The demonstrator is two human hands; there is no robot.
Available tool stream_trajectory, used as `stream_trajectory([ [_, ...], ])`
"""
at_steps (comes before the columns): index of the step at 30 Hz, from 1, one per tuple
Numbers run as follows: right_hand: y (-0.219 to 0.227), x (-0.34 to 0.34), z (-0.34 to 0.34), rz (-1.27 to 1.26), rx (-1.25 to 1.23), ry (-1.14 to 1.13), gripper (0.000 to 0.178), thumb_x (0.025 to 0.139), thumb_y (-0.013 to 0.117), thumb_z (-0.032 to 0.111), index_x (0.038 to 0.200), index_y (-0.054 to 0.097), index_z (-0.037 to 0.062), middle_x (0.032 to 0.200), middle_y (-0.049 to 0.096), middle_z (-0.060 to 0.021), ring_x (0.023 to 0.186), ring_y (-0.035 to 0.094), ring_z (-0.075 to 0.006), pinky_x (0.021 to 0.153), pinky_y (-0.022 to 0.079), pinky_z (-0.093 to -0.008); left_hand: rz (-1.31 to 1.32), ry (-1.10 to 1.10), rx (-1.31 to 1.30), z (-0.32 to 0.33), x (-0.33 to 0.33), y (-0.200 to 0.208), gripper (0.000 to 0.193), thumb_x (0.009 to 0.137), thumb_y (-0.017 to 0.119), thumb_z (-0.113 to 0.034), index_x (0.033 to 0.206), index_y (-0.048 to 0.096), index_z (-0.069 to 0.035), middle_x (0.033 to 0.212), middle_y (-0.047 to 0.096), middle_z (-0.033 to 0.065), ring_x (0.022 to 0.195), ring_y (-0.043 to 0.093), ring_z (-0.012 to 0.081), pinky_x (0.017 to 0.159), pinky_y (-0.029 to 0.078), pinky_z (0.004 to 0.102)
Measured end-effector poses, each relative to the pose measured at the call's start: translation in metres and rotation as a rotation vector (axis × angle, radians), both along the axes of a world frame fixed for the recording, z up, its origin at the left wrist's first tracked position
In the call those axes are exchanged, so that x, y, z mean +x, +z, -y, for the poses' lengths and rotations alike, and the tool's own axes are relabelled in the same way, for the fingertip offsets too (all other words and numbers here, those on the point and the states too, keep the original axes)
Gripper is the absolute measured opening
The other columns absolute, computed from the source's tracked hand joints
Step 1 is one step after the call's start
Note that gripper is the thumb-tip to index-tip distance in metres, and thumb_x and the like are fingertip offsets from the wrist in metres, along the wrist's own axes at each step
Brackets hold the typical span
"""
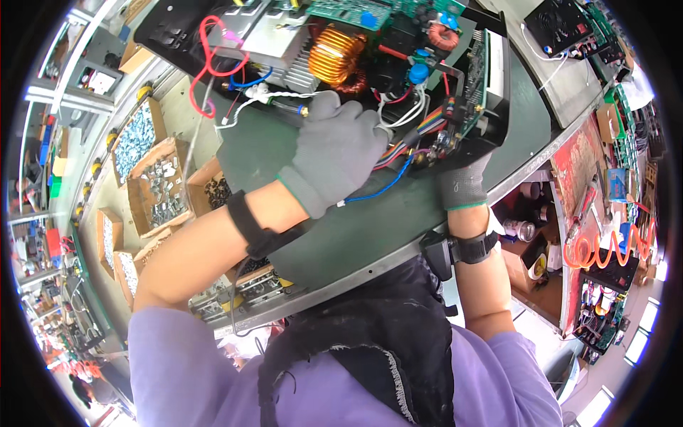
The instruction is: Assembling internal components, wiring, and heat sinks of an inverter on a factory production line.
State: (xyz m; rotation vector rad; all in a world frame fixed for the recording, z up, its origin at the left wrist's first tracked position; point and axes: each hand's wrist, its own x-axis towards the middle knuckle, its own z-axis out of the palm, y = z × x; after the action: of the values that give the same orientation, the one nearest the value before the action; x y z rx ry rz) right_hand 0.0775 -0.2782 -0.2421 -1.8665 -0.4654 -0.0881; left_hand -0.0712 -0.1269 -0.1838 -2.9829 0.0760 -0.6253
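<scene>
My left hand [334, 149], in a grey glove, reaches over the near edge of an open electronic unit with a black casing [496, 124]. Its fingers are curled down among the wires, and what they grip is hidden. A cable with a brass ring terminal [304, 111] pokes out beside the knuckles. White wires [418, 107], a rainbow ribbon cable [431, 122] and a blue twisted wire [388, 189] run close to that hand. My right hand [464, 183], also gloved, is at the casing's near right corner; its fingers are hidden behind the casing.
The unit carries a copper coil [334, 55], a finned heat sink [295, 73] and looped red wire [203, 71]. It rests on a dark green mat [263, 146]. Cardboard boxes of small metal parts [158, 186] stand left. A coiled orange hose [605, 252] hangs right.
</scene>
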Motion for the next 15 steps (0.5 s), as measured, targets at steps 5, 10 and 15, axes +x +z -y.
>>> stream_trajectory([
  [5,0.058,-0.029,-0.008,-0.753,0.811,0.188,0.043,0.103,0.045,0.036,0.127,0.057,0.0019,0.111,0.065,-0.0123,0.091,0.068,-0.0207,0.075,0.057,-0.0311,-0.037,-0.041,-0.004,-0.017,-0.004,0.017,0.007,0.073,0.060,-0.021,0.073,0.067,-0.018,0.081,0.060,-0.0023,0.092,0.054,0.0177,0.083,0.037,0.0379],
  [10,0.027,-0.003,-0.002,-0.829,0.895,0.497,0.044,0.101,0.050,0.035,0.128,0.054,0.0009,0.111,0.065,-0.0124,0.094,0.067,-0.0217,0.081,0.057,-0.0337,0.089,-0.125,-0.043,-0.023,0.000,0.000,0.009,0.072,0.062,-0.023,0.072,0.065,-0.014,0.077,0.057,-0.0005,0.090,0.053,0.0169,0.081,0.038,0.0348],
  [15,0.015,0.012,0.000,-0.934,0.866,0.555,0.045,0.100,0.051,0.035,0.129,0.053,0.0008,0.112,0.064,-0.0123,0.096,0.066,-0.0224,0.083,0.057,-0.0347,0.178,-0.193,-0.080,-0.021,0.005,-0.005,0.014,0.072,0.063,-0.021,0.061,0.060,-0.014,0.071,0.053,0.0006,0.084,0.053,0.0159,0.084,0.038,0.0318],
])
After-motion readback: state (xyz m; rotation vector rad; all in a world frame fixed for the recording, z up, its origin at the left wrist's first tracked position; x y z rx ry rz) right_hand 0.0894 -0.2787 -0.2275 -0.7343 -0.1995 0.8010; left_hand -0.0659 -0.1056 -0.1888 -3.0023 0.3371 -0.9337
